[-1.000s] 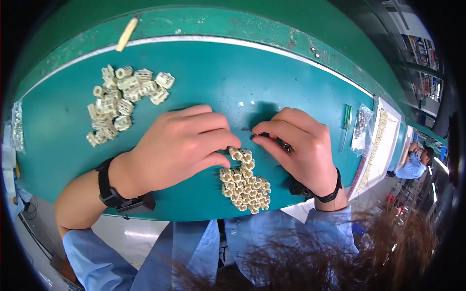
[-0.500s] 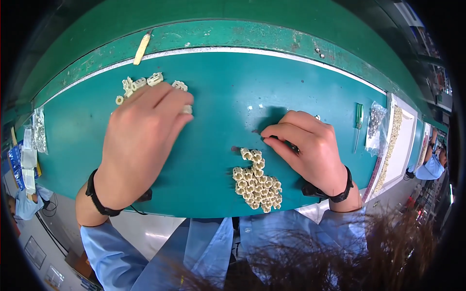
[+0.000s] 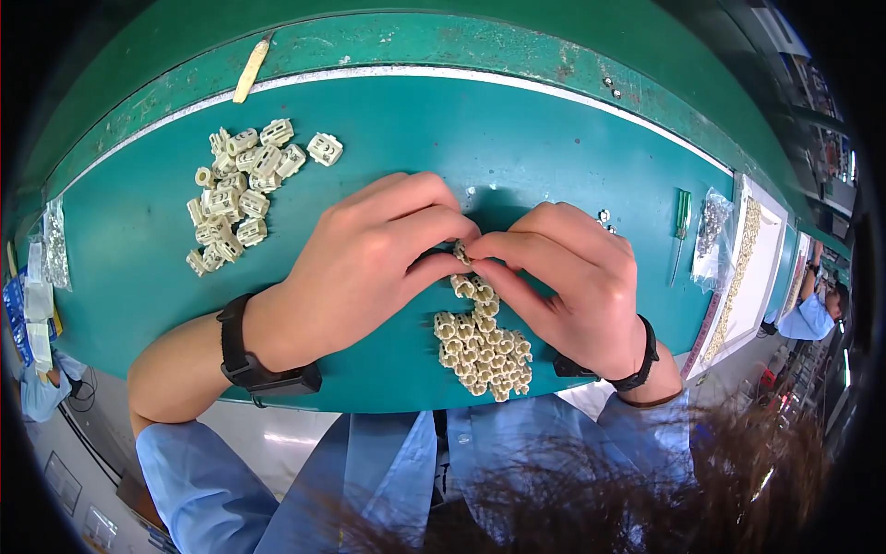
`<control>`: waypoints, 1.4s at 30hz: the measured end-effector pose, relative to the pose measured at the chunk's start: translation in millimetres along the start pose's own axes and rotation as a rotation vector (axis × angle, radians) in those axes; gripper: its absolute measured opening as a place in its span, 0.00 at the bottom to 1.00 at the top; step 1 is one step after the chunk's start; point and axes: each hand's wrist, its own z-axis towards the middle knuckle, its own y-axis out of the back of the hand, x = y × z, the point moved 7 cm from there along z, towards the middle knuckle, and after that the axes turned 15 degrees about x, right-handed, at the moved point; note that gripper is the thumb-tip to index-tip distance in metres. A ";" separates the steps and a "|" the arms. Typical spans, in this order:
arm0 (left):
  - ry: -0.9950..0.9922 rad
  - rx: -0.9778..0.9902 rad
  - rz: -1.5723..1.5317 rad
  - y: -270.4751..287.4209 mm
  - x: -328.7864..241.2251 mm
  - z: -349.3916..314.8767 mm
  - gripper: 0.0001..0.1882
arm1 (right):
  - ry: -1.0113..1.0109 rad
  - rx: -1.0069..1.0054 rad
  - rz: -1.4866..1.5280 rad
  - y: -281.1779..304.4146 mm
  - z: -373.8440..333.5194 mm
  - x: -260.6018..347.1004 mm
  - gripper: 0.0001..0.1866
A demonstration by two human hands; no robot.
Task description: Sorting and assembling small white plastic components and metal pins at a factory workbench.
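Note:
My left hand [image 3: 383, 249] pinches a small cream plastic part [image 3: 462, 251] between thumb and fingertips, above the middle of the green mat. My right hand [image 3: 563, 277] meets it there, its thumb and forefinger pressed against the same part. Most of that part is covered by my fingers. Just below my fingertips, a cluster of cream parts [image 3: 483, 346] stands packed together with round openings facing up. Off to the left lies a loose pile of similar cream parts [image 3: 226, 198], tumbled at various angles.
A green-handled screwdriver [image 3: 681, 222] and a clear bag of small metal pieces [image 3: 712, 238] lie at the right. Several tiny shiny pieces [image 3: 604, 218] sit beyond my right hand. A cream wooden-looking stick [image 3: 251, 70] rests at the far edge. Another clear bag [image 3: 56, 245] lies far left.
My left hand has come from the loose pile to the middle, bringing a cream part to my right hand. My right hand has shifted slightly left, and the pile is uncovered.

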 end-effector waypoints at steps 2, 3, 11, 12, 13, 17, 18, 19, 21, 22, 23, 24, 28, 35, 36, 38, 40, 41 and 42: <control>0.009 0.002 -0.009 -0.9 4.9 -3.4 0.14 | 0.009 0.004 -0.025 -6.3 3.1 1.2 0.14; 0.004 -0.004 -0.008 -0.9 6.6 -4.5 0.14 | 0.003 0.009 -0.034 -8.1 3.8 1.3 0.14; -0.001 -0.003 -0.002 0.7 13.8 -9.1 0.14 | -0.020 0.025 -0.042 -15.9 8.1 0.0 0.14; -0.001 -0.003 0.002 0.9 14.5 -9.6 0.14 | -0.019 0.025 -0.039 -16.9 8.8 0.0 0.14; -0.001 -0.002 0.005 0.8 15.2 -9.6 0.15 | -0.017 0.024 -0.036 -17.4 9.2 -0.4 0.14; -0.010 -0.012 -0.004 0.5 15.8 -7.7 0.14 | 0.002 0.022 -0.040 -16.8 9.6 -2.1 0.14; -0.011 -0.012 -0.004 0.3 15.5 -7.5 0.14 | 0.002 0.021 -0.040 -16.2 9.6 -2.0 0.14; -0.008 -0.012 -0.004 0.2 15.3 -7.4 0.14 | 0.001 0.027 -0.040 -15.9 9.7 -1.3 0.14; -0.005 -0.012 -0.004 0.5 14.8 -6.9 0.14 | 0.000 0.038 -0.040 -14.7 10.1 0.1 0.13; -0.008 -0.012 -0.003 1.1 14.3 -6.3 0.14 | 0.000 0.036 -0.042 -13.7 10.3 0.4 0.13; -0.012 -0.010 -0.002 1.7 13.9 -5.8 0.14 | 0.003 0.035 -0.040 -12.6 10.4 0.8 0.13; -0.016 -0.009 -0.001 2.4 13.3 -5.2 0.14 | 0.006 0.033 -0.038 -11.2 10.5 1.3 0.13; -0.014 0.024 -0.010 4.1 12.4 -5.3 0.15 | -0.067 0.007 -0.005 8.5 6.9 -10.2 0.13; -0.068 0.128 0.007 6.5 -3.2 -0.3 0.18 | -0.215 0.096 -0.067 26.1 -4.8 -25.2 0.12; -0.082 0.146 0.016 6.2 -8.6 1.9 0.19 | -0.223 0.108 -0.084 26.9 -5.0 -23.9 0.12; -0.100 0.173 0.035 10.5 -21.1 7.3 0.21 | -0.233 0.106 -0.097 31.8 -8.8 -24.9 0.11; -0.053 0.163 0.042 23.5 -31.8 13.3 0.22 | -0.155 0.089 -0.118 36.8 -13.1 -24.1 0.11; -0.027 0.157 0.048 31.8 -37.0 16.4 0.23 | -0.114 0.079 -0.127 40.6 -14.3 -22.2 0.11; -0.028 0.166 0.059 41.5 -43.9 19.0 0.23 | -0.113 0.065 -0.122 46.8 -15.5 -21.8 0.11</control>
